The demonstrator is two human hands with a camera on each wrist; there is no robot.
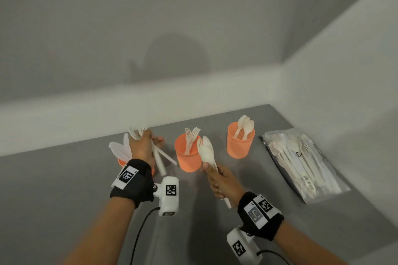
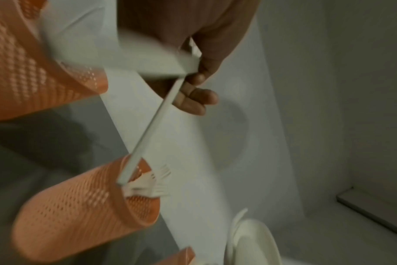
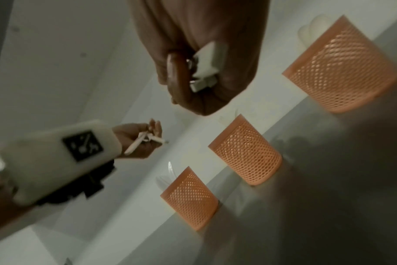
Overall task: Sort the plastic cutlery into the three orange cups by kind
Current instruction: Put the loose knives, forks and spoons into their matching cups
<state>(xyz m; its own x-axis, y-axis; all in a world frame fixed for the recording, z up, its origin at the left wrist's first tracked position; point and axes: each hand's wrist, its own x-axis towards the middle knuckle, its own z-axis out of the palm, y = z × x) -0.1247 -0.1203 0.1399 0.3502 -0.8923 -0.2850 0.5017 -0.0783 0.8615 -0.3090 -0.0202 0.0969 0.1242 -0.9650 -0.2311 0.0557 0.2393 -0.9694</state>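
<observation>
Cutlery, white plastic, mid-sort. Our left hand (image 1: 141, 146) clamps a mixed bundle (image 1: 158, 155) over the left orange mesh cup (image 1: 121, 162) of knives. Middle orange mesh cup (image 1: 187, 160) holds forks. Our right hand (image 1: 219, 178) grips a fork and spoons (image 1: 205, 149) beside it; right orange mesh cup (image 1: 240, 146) holds spoons. Next, we judge: separate one piece, drop by kind. Clear plastic bag (image 1: 301, 163) of unsorted cutlery lies far right on the grey desk (image 1: 64, 189); pale walls (image 1: 150, 28) meet behind.
</observation>
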